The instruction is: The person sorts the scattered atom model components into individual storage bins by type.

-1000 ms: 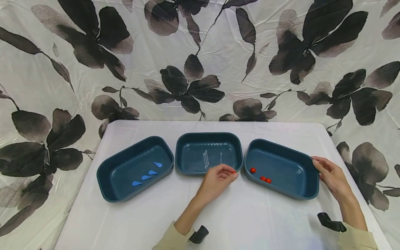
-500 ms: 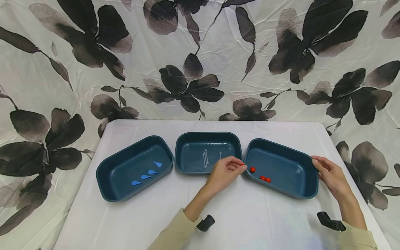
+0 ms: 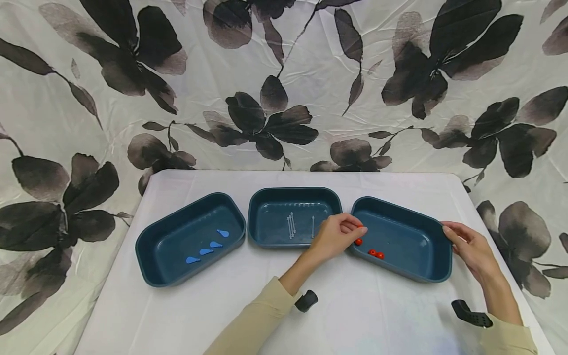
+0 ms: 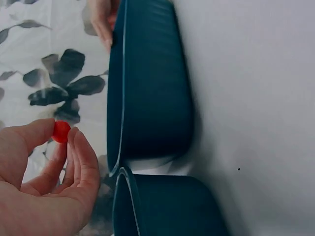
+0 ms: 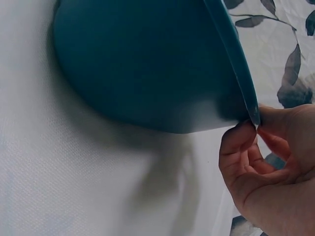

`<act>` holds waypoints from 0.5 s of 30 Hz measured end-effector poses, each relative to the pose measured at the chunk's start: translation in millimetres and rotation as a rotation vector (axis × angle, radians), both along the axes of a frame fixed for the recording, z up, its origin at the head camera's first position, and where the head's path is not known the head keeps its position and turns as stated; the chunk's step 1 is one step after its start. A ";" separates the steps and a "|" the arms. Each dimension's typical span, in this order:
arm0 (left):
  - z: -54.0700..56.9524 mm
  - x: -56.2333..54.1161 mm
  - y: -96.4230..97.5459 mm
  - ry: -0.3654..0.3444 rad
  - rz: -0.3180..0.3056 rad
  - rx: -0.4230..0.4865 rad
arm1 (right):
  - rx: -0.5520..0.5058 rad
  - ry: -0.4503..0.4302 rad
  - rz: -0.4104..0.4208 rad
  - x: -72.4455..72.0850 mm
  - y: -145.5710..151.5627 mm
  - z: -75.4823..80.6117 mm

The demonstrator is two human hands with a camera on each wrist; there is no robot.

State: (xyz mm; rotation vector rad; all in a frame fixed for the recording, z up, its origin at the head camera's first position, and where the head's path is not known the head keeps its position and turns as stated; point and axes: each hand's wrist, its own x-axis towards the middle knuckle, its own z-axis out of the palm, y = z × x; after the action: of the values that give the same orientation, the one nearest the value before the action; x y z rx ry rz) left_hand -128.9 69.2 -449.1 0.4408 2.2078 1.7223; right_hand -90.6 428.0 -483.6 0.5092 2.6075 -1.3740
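Note:
My left hand (image 3: 334, 238) is over the near left corner of the right-hand blue-green bin (image 3: 410, 244). Between thumb and fingertips it pinches a round red bead (image 4: 61, 132). Inside that bin lie 3 more red beads (image 3: 380, 256), one showing a hole, near its left end. My right hand (image 3: 475, 254) grips the bin's right rim (image 5: 241, 73), thumb on one side and fingers on the other. In the middle bin (image 3: 266, 231), partly hidden by my left hand, are several thin grey sticks (image 3: 291, 226).
A third blue-green bin (image 3: 164, 266) stands angled at the left, with several blue drop-shaped pieces (image 3: 206, 251) in a row. All the bins stand on a white-covered table (image 3: 177, 320). Behind it hangs a floral cloth (image 3: 337, 98).
My left hand has moved right with the red bead, from the front of the middle bin to over the right bin's corner. My right hand keeps its grip on the rim.

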 end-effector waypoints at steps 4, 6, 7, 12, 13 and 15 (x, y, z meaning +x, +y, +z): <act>-2.4 -7.7 8.1 0.017 -0.022 -0.023 | 0.013 -0.004 0.013 -1.8 0.3 1.2; -4.4 -11.3 11.6 0.025 -0.028 -0.038 | 0.016 -0.006 0.019 -2.7 0.5 1.5; -5.5 -13.0 13.3 0.031 -0.032 -0.044 | 0.017 -0.007 0.021 -3.0 0.8 1.6; -10.8 -19.5 20.9 0.051 -0.040 -0.067 | 0.004 -0.017 0.031 -3.9 3.9 2.2; -11.5 -20.6 22.4 0.055 -0.041 -0.070 | -0.001 -0.018 0.033 -3.8 4.5 2.6; -13.2 -22.7 25.6 0.072 -0.047 -0.083 | -0.019 -0.018 0.041 -3.8 6.0 3.6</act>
State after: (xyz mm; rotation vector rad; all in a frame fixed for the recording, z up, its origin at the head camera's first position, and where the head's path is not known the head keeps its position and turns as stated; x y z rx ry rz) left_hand -151.6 94.9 -462.3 0.5374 2.2906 1.6084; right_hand -94.4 434.0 -480.0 0.4600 2.5735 -1.3745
